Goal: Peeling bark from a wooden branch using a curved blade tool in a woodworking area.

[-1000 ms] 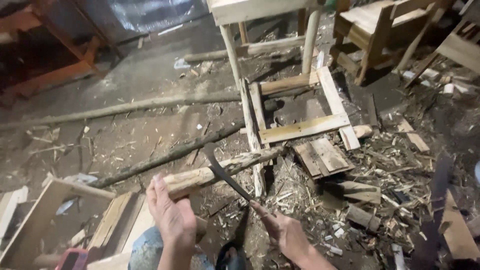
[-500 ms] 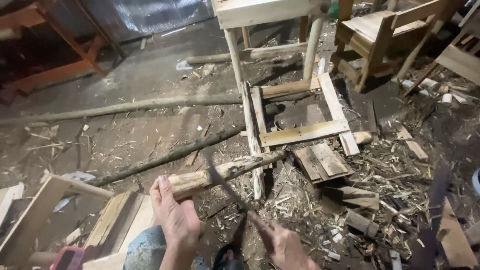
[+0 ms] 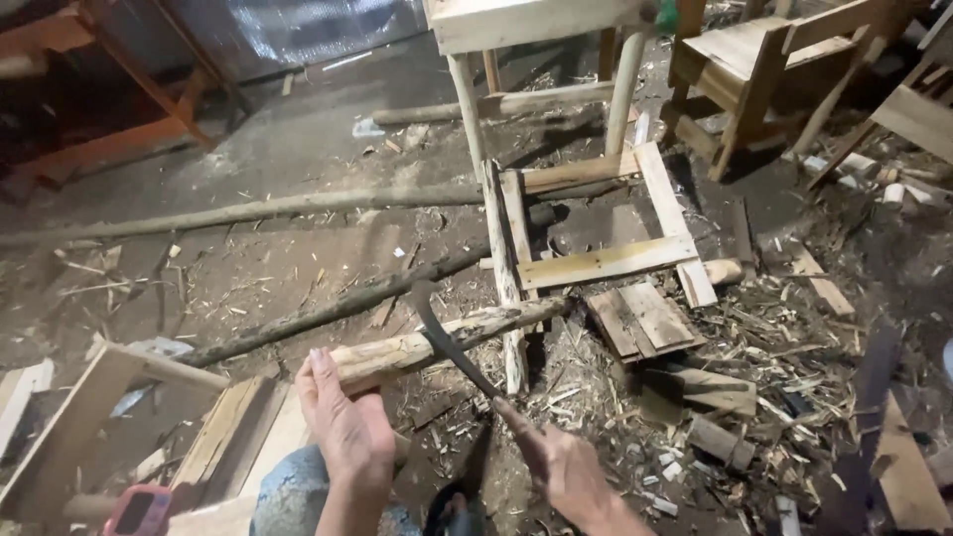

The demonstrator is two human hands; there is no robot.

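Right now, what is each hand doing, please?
Left hand: closed on the pole, holding its peeled end.
Right hand: closed on the knife, its curved blade resting against the pole.

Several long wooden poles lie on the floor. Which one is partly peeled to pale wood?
The pole held by the left hand. Its near end is pale and bare; the other poles keep their bark.

Our left hand (image 3: 342,422) curls its fingers in a grip, wrist straight, forearm low. Our right hand (image 3: 566,467) is clenched, forearm angling in from the lower right.
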